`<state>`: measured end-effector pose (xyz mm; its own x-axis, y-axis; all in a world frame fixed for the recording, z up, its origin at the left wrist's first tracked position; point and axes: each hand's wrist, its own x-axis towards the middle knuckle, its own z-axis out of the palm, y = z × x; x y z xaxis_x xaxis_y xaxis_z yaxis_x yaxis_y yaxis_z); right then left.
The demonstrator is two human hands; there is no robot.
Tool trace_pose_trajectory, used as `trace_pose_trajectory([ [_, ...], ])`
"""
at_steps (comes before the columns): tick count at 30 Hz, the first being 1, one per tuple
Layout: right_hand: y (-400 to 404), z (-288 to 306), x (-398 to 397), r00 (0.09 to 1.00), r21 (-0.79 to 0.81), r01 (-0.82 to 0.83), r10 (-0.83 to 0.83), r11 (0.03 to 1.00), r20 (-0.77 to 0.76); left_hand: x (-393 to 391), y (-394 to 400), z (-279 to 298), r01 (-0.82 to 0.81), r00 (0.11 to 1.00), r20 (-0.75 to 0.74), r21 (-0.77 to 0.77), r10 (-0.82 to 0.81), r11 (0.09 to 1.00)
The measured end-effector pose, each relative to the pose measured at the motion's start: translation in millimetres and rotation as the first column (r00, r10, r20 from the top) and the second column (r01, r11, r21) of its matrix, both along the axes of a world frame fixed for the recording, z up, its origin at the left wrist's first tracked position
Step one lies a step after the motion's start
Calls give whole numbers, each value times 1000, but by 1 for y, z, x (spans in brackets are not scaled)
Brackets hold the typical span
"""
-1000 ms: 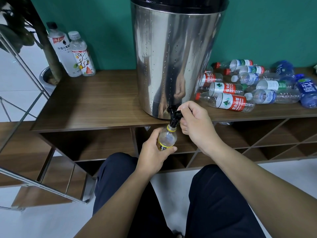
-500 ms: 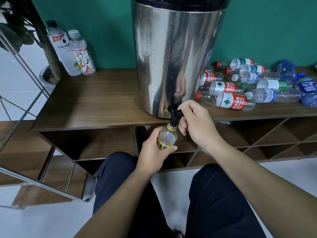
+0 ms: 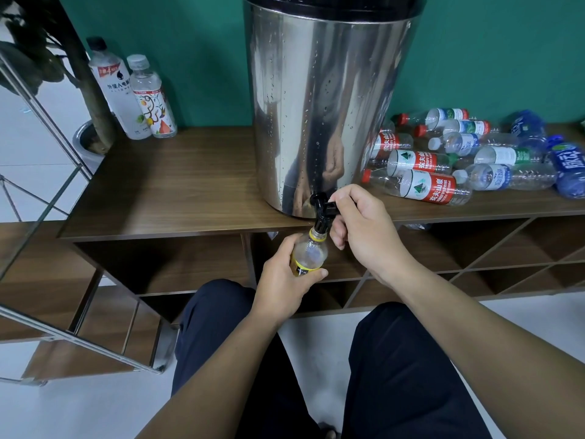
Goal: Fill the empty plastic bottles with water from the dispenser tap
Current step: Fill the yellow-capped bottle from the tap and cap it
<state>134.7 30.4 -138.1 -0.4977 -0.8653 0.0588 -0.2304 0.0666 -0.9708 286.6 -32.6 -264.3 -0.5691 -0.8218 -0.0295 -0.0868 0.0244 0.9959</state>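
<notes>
Stainless steel dispenser with a black lid stands on a wooden shelf unit against a teal wall, droplets on its side, black tap low at the front and overhanging the shelf edge. Left hand grips a small clear bottle with a yellow label and yellow neck ring, fingers wrapped round the body, thumb across the lower label; label text too small to read. Bottle is upright with a slight tilt, long axis near vertical, open mouth pointing up and touching the tap spout, held in front of the shelf edge above the person's lap. Right hand comes in from the right, forearm angled up from lower right, fingers curled and pinching the tap's black lever, knuckles toward the camera. Right of the dispenser, a pile of empty bottles lies on its side on the shelf top, caps mostly pointing left: several with red labels, a green triangle mark and "NONGFU SPRING" plus Chinese characters, some with white and green labels, and dark blue ones at the far right with unclear Chinese writing. Two capped bottles stand upright at the back left: a white-labelled bottle with a black cap and Chinese characters, touching or just beside a fruit-print bottle with a white cap. Dark trousers at the bottom, knees apart.
</notes>
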Motion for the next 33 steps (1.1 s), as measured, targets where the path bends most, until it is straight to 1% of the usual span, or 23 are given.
trace_pose_trajectory([
  [6,0,0,1,1000,-3,7,-7,1000,1,3,3,7,-13,999,30,-52,15,999],
  [15,0,0,1,1000,-4,2,-2,1000,27,4,0,3,-6,998,57,-45,9,999],
  [19,0,1,1,999,-7,-3,4,1000,32,4,1,6,-13,997,77,-66,18,998],
  [25,0,-1,-1,999,-13,-8,9,1000,36,3,2,6,-6,999,54,-22,7,1000],
  [33,0,0,1,999,-13,-5,5,1000,40,2,2,5,-2,1000,32,-2,2,1000],
])
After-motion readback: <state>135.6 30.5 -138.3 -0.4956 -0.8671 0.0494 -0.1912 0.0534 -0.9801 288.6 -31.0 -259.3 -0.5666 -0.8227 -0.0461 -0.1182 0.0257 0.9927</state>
